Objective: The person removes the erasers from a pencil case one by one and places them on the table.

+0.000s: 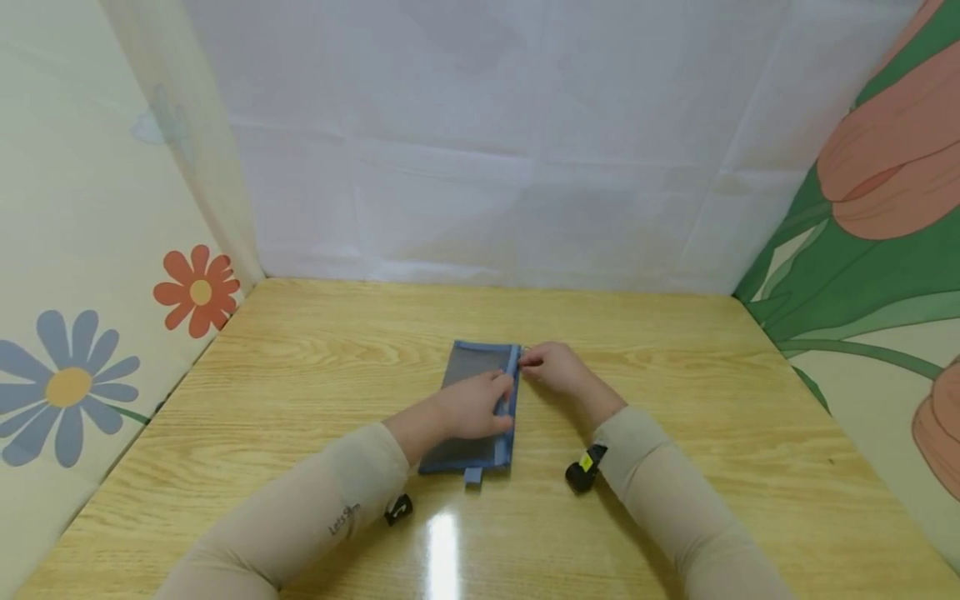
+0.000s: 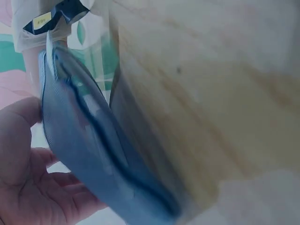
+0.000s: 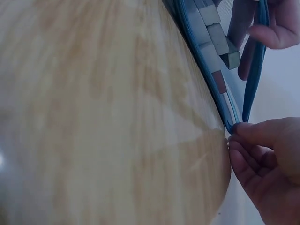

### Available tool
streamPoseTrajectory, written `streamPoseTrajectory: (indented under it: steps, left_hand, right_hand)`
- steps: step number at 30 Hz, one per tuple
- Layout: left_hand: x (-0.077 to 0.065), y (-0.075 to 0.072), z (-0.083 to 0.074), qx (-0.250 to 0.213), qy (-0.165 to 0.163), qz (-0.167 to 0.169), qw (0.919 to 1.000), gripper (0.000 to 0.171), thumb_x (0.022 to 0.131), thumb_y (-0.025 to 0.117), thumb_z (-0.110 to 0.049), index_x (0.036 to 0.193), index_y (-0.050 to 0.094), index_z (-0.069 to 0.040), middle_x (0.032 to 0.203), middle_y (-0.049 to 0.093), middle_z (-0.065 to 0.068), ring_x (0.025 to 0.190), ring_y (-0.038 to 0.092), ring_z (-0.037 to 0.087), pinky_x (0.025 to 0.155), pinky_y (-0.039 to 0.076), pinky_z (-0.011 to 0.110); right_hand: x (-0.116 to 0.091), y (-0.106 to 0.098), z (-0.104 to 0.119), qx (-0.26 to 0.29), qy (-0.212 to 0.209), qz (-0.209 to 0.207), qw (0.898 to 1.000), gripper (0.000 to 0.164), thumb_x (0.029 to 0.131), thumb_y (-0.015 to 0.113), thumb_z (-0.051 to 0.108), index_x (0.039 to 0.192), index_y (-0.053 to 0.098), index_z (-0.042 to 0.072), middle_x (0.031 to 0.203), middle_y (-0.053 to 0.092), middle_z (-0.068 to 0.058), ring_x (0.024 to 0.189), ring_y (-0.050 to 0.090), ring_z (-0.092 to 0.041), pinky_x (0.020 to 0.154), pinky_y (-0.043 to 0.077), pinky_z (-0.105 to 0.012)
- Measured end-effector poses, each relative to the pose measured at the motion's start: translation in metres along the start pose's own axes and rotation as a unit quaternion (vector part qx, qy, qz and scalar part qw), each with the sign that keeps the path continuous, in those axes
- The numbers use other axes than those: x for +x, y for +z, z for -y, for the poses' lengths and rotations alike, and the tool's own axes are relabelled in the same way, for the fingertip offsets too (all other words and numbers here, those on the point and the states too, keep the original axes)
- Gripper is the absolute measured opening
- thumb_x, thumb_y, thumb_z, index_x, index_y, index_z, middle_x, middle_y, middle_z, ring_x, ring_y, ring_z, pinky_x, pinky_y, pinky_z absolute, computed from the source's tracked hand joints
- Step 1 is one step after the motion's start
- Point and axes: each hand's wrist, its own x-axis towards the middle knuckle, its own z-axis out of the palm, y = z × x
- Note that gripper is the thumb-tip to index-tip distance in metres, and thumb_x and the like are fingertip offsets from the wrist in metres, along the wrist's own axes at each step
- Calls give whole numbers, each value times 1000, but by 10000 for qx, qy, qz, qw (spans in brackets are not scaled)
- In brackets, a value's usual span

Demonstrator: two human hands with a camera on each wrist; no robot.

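Observation:
A blue zip pouch (image 1: 476, 360) with a dark mesh face lies on the table, its zip side toward the right. My left hand (image 1: 471, 408) reaches over it and pinches one lip of the opening between thumb and fingers. At the far end of the zip, my right hand (image 1: 558, 368) pinches the pouch's corner with thumb and fingertips. The right wrist view looks into the gaping mouth, where several small grey blocks (image 3: 218, 37) and a reddish-brown one (image 3: 219, 81) show. In the left wrist view the lifted pouch side (image 2: 77, 131) stands in front of the left fingers.
The pouch is on a wood-grain table (image 1: 675, 367). A white cloth (image 1: 480, 167) hangs along the back, and flower-printed panels stand at the left (image 1: 67, 250) and right (image 1: 885, 275). A small fabric tab (image 1: 472, 477) sticks out from the pouch's near end.

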Motion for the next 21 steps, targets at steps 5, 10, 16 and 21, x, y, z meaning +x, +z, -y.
streamPoseTrajectory:
  steps: [5, 10, 16, 21]
  left_hand:
    - [-2, -4, -5, -123, -116, -226, 9996, 20, 91, 48, -21, 105, 59, -12, 123, 54, 13, 111, 51, 27, 90, 42, 38]
    - [-4, -6, -9, -88, -402, -594, 9974, 20, 91, 48, -21, 99, 64, -12, 99, 62, 3, 94, 56, 19, 80, 45, 34]
    - [-10, -7, -15, 194, -700, -885, 9934, 21, 85, 53, -18, 103, 64, -12, 90, 65, 0, 74, 57, 13, 67, 47, 31]
    - [-15, -11, -28, 844, -1064, -497, 9895, 29, 84, 51, -14, 109, 65, -15, 67, 60, -1, 54, 52, 14, 49, 44, 30]
  right_hand:
    - [0, 1, 2, -600, -439, -27, 9972, 13, 85, 62, 8, 91, 73, 2, 88, 65, -11, 85, 59, -24, 78, 47, -35]
    - [1, 1, 4, -977, -433, 17, 9943, 14, 85, 62, 9, 91, 73, 3, 86, 65, -9, 83, 60, -23, 76, 48, -33]
    - [3, 3, 3, -840, -107, 16, 9964, 13, 85, 63, 11, 89, 74, 6, 85, 65, -7, 83, 59, -20, 76, 49, -32]
    - [4, 5, 0, -712, -201, -127, 9972, 10, 83, 66, 10, 84, 75, 6, 83, 66, -6, 80, 60, -20, 74, 48, -30]
